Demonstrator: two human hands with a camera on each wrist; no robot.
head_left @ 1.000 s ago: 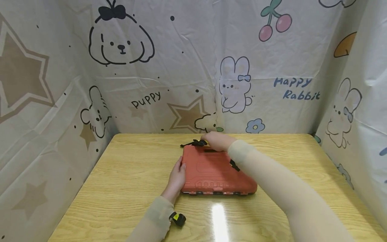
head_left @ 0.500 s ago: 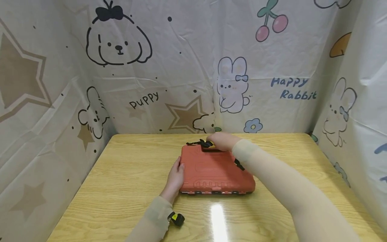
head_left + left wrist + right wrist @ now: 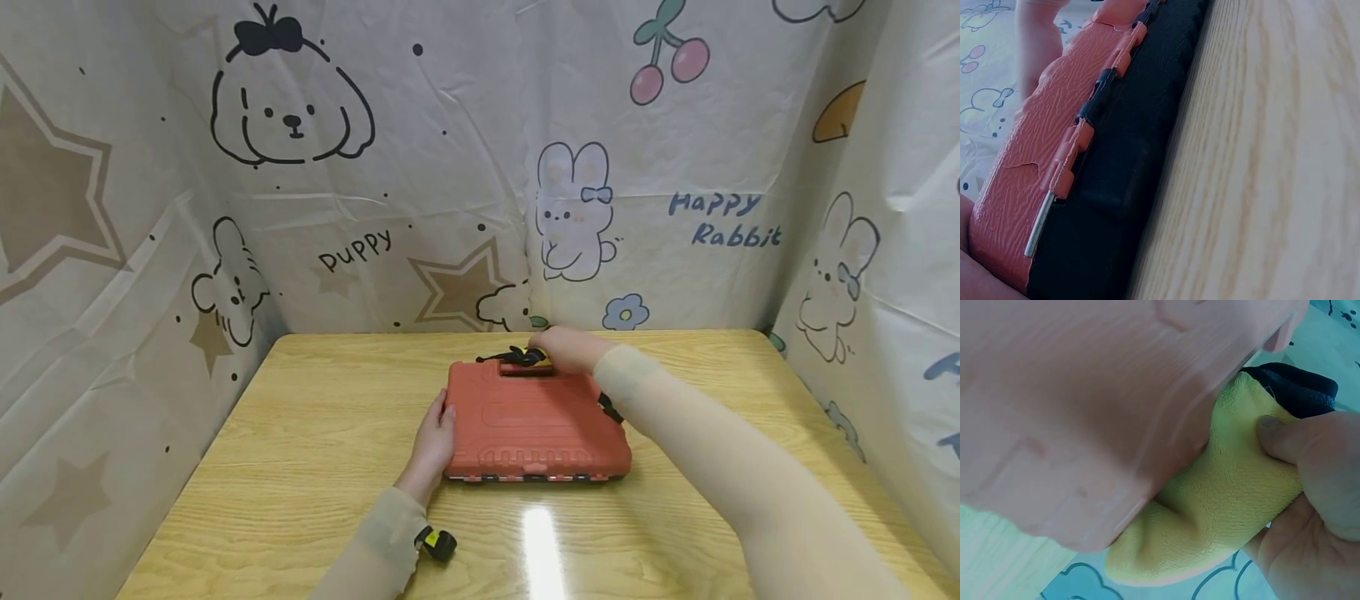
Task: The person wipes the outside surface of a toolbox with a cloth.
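A red plastic carrying case (image 3: 536,417) with a black lower half (image 3: 1104,187) lies flat on the table. My left hand (image 3: 433,437) rests along its left side, fingers straight and pointing away from me. At the back edge, near the handle slot, my right hand (image 3: 566,347) pinches a yellow cloth (image 3: 1222,481) with a black part (image 3: 1297,387). Thumb and fingers grip the cloth, which lies against the case's edge in the right wrist view. In the left wrist view a metal hinge pin (image 3: 1040,224) shows along the case's seam.
The wooden table (image 3: 315,467) extends around the case. A white printed sheet (image 3: 450,167) hangs behind it and at both sides. Small black devices are strapped to the left wrist (image 3: 437,543) and right wrist (image 3: 611,407).
My right hand has slid to the right along the case's back edge with the cloth, uncovering more of the handle slot. My left hand keeps its place on the case.
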